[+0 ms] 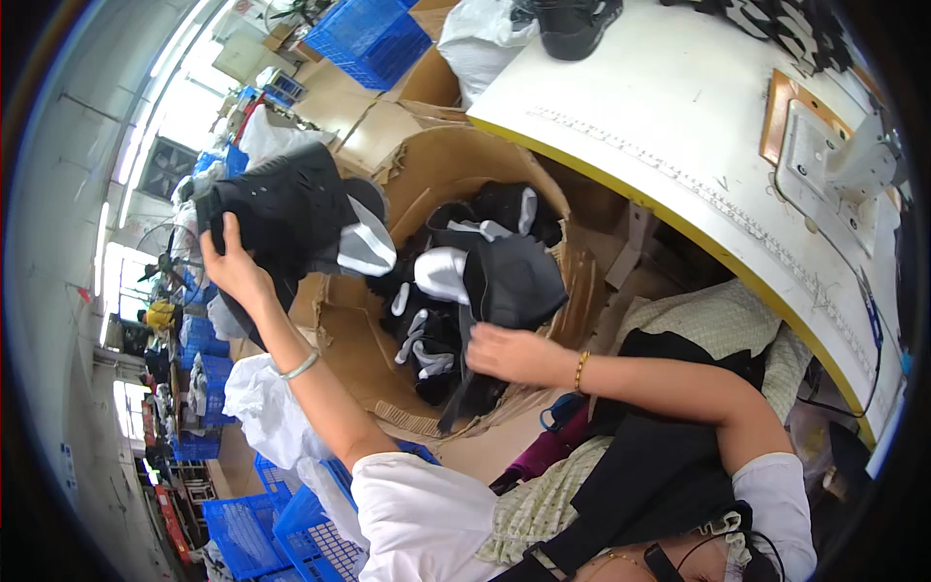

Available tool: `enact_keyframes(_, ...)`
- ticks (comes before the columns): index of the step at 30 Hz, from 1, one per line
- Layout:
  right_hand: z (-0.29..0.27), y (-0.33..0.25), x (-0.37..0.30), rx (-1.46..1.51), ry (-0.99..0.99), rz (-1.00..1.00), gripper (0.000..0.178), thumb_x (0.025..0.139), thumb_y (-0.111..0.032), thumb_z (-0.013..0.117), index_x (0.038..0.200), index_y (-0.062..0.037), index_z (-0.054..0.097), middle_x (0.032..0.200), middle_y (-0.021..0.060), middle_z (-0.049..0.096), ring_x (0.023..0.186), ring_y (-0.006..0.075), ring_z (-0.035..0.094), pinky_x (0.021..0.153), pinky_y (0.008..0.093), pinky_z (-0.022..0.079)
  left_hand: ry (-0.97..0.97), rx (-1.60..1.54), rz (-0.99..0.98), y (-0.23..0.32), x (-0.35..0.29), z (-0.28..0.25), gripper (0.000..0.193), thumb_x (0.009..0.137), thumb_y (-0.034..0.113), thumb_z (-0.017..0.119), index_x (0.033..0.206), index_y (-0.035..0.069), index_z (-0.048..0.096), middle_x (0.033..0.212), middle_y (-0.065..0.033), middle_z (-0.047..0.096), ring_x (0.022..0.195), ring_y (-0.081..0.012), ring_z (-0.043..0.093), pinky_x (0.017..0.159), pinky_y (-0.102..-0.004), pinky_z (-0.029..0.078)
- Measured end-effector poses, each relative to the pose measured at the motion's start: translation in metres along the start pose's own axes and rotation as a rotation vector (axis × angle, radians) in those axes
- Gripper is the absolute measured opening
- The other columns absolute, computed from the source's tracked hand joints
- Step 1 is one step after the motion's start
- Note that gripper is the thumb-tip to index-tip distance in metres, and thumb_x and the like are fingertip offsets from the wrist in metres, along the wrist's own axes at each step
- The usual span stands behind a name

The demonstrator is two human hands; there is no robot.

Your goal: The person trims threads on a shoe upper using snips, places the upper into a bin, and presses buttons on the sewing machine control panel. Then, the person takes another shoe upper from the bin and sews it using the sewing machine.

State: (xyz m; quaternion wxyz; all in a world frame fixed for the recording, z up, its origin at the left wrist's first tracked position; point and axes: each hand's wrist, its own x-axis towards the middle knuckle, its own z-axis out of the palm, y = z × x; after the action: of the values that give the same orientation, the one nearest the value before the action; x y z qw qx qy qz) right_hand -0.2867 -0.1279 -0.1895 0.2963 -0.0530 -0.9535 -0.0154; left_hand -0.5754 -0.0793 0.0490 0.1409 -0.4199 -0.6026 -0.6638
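Note:
My left hand [236, 267] is raised at the left, closed on a stack of black shoe uppers [281, 209]. Grey and white lining shows at the right end of that stack. Over a round cardboard box [354, 335], my right hand [516, 355] has its fingers closed at the lower edge of another black shoe upper [519, 281] with a white lining. A dark strap hangs beside those fingers. Inside the box lies a pile of similar black and white shoe uppers [436, 335], partly hidden by the piece at my right hand.
To the right curves a white worktable [630, 107] with a yellow edge, carrying a sewing machine [853, 165] and a black shoe [572, 27]. A blue crate [369, 44] stands beyond the box. More blue crates [242, 533] and white plastic bags [267, 407] are at lower left.

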Motion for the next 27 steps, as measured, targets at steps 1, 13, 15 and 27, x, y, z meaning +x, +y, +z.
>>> enact_keyframes(1,-0.001,0.007,0.005,0.037,0.014,0.143,0.045,0.073,-0.026,0.062,0.109,-0.0019,0.05,0.108,0.0099,0.053,0.108,0.0248,0.048,0.103,0.0352,0.031,0.067,0.004,0.039,0.013,0.009,-0.008,0.02,0.08,0.016,0.068,0.092,0.003,0.061,0.08,-0.001,0.059,0.06,-0.0079,0.053,0.046,-0.0208,0.037)
enact_keyframes(13,-0.22,0.107,-0.031,0.051,0.849,0.654,0.04,0.082,-0.015,0.064,0.113,0.0037,0.048,0.106,0.017,0.053,0.093,0.0273,0.055,0.08,0.0338,0.046,-0.21,-0.823,-0.046,0.146,-0.019,0.075,0.029,0.08,0.002,0.065,0.107,-0.001,0.054,0.096,-0.0104,0.063,0.082,-0.0175,0.063,0.071,-0.0298,0.053)
enact_keyframes(15,-0.244,0.118,-0.049,0.392,0.818,0.816,0.046,0.083,-0.023,0.065,0.114,0.0058,0.048,0.102,0.0158,0.056,0.086,0.0204,0.058,0.074,0.0306,0.048,-0.443,-0.905,-0.035,0.181,-0.039,0.118,0.027,0.079,0.001,0.065,0.104,-0.002,0.056,0.095,-0.0095,0.063,0.079,-0.0157,0.063,0.068,-0.0264,0.052)
enact_keyframes(27,-0.326,0.122,-0.166,-0.026,-0.015,1.242,0.023,0.085,-0.022,0.057,0.093,-0.0009,0.057,0.083,0.0136,0.063,0.072,0.0289,0.061,0.065,0.0358,0.048,-0.942,-0.348,0.573,0.319,-0.166,0.338,0.035,0.071,0.024,0.069,0.082,-0.008,0.062,0.078,-0.0234,0.064,0.071,-0.0306,0.065,0.068,-0.0354,0.05)
